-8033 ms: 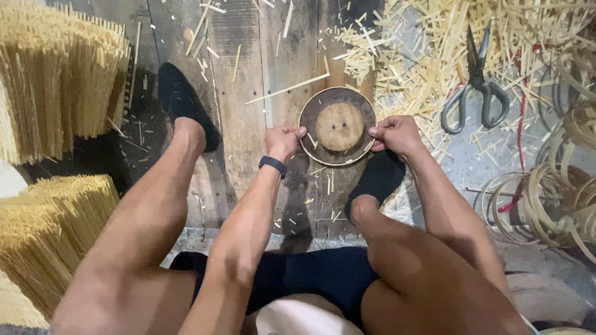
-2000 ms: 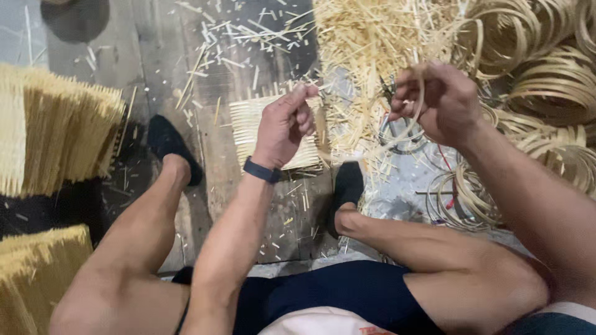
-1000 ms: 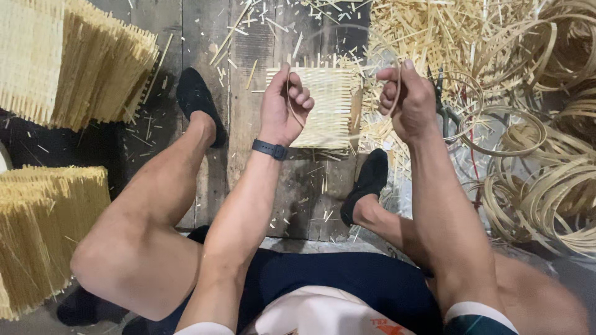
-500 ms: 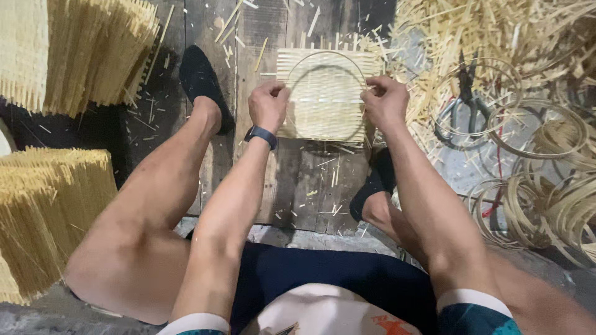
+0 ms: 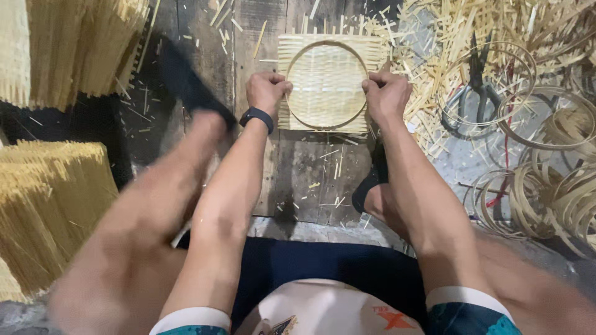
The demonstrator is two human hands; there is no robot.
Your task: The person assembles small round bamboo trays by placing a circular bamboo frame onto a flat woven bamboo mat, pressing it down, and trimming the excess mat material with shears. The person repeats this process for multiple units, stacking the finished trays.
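A square woven bamboo mat (image 5: 327, 84) lies on the wooden floor boards between my feet. A thin round bamboo hoop (image 5: 327, 43) rests on top of it. My left hand (image 5: 267, 91) grips the hoop's left side, pressing it onto the mat. My right hand (image 5: 386, 94) grips the hoop's right side in the same way. A dark band (image 5: 256, 116) sits on my left wrist.
Scissors (image 5: 473, 87) lie among loose bamboo strips (image 5: 434, 37) at the right. Several coiled hoops (image 5: 552, 180) are stacked at the right edge. Stacks of woven mats (image 5: 56, 49) stand at the left, with another stack (image 5: 43, 211) lower left. My dark-socked feet flank the mat.
The wooden disc I held earlier is gone. I brought a woven mat and a hoop down onto the boards; now both hands press the hoop onto the mat.
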